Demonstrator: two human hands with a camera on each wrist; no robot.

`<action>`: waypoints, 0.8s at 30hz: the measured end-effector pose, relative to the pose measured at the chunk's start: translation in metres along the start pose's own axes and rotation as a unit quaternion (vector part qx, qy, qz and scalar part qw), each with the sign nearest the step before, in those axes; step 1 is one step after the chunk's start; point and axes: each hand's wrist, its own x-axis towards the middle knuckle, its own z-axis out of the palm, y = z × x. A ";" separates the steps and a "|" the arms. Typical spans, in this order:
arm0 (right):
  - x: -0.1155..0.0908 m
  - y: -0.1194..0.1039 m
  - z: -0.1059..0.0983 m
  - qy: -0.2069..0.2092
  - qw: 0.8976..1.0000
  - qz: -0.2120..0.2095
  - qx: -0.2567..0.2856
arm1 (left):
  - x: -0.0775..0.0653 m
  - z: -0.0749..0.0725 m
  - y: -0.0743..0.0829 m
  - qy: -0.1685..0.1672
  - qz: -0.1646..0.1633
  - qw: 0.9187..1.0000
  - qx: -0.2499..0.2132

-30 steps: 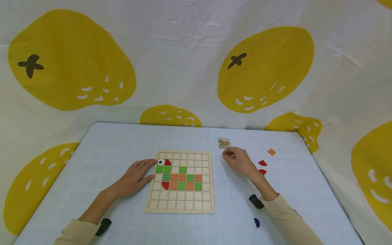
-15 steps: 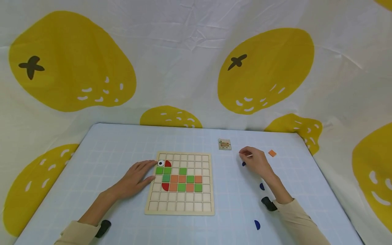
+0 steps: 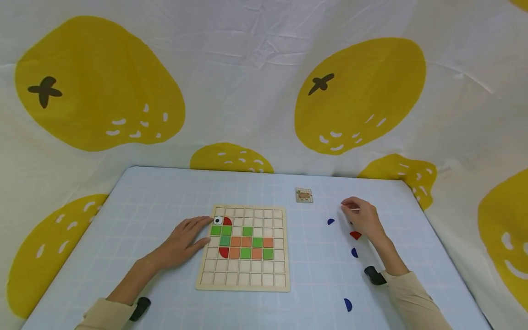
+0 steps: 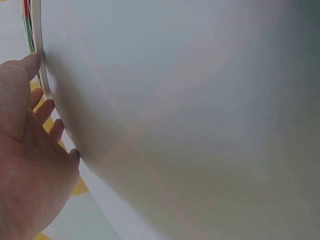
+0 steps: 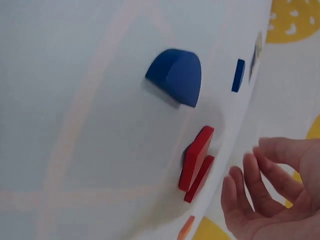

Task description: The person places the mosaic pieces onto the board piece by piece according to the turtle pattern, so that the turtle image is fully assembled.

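Observation:
My left hand [image 3: 180, 243] lies with fingers extended at the left edge of a wooden grid board [image 3: 243, 278]. In the left wrist view, thumb and fingertips meet the board's side. Green, orange and red tiles and a round eye piece [image 3: 217, 220] fill some of its squares. My right hand [image 3: 363, 220] hovers right of the board, fingers loosely bent, thumb and index tips close together. No piece shows between them in the right wrist view. Red pieces [image 5: 196, 159] lie near it, with an orange piece [image 5: 186, 228] beyond, hidden by the hand in the head view.
Blue half-round pieces lie on the right side of the table: one near the card [image 3: 331, 221], one midway [image 3: 354, 252], one near the front [image 3: 348, 305]. A small picture card [image 3: 304, 195] lies behind the board. A fruit-print curtain [image 3: 239, 91] hangs behind the table.
My right hand has moved right, away from the card, and now covers the orange piece in the head view. Blue pieces it hid earlier are uncovered. My left hand stays put.

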 end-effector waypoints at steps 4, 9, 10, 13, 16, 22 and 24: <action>0.000 0.011 -0.006 0.007 1.000 0.016 -0.005 | -0.001 0.000 0.000 0.005 0.004 1.000 0.001; 0.001 0.022 -0.011 0.021 0.999 0.049 -0.005 | -0.001 0.001 -0.001 0.012 0.008 1.000 0.001; 0.001 0.023 -0.012 0.024 0.998 0.056 -0.005 | -0.001 0.001 -0.001 0.015 0.010 1.000 0.002; 0.000 0.027 -0.016 0.028 0.997 0.075 -0.005 | -0.001 0.002 -0.001 0.014 0.010 1.000 0.001; 0.001 0.032 -0.018 0.032 0.995 0.089 -0.004 | -0.002 0.002 -0.001 0.008 0.005 1.000 0.001; 0.006 0.040 -0.020 0.022 0.992 0.121 -0.005 | -0.001 0.001 0.001 0.012 0.009 1.000 0.002; 0.008 0.042 -0.020 0.018 0.992 0.126 -0.009 | -0.001 0.001 0.001 0.012 0.010 1.000 0.003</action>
